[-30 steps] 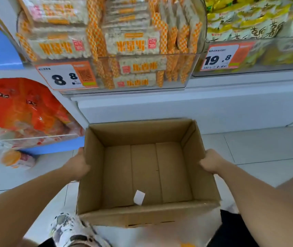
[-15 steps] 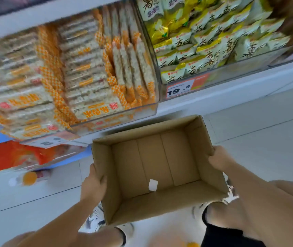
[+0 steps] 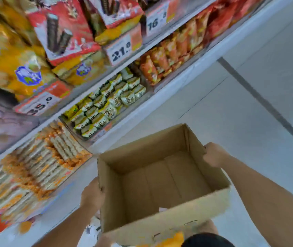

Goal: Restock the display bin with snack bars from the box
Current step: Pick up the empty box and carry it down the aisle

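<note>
So both bare arms reach forward from the bottom of the view and carry the cardboard box [image 3: 160, 184] between them, tilted, its open top turned up toward the camera. The left hand [image 3: 92, 195] is clamped on the box's left wall near the rim, fingers wrapped over the edge as far as I can make out, the forearm running down and to the left from it. The right hand [image 3: 213, 154] grasps the opposite wall at its far corner, knuckles bunched over the rim, the forearm stretching back to the right. Everything between the two grips is plain brown cardboard: four upright walls, a floor made of flaps with seams running across it, and just one small white scrap [image 3: 163, 209] lying against the near wall. No bars show inside it.

Beyond the left hand, up and to the left, sits the display bin [image 3: 81, 160], a clear-fronted tub on the lowest shelf, packed with snack bars [image 3: 35, 172] in pale wrappers with orange checked ends, some stacked flat and some standing on edge. The view there is blurred, so the print on them cannot be read. Past the box's far edge, the next bin holds small green and yellow packets [image 3: 106, 104], and further along from the right hand's side are orange packets [image 3: 161, 59]. Above them a higher shelf carries red and yellow bags, with price tags [image 3: 122, 49] clipped along its front.
</note>
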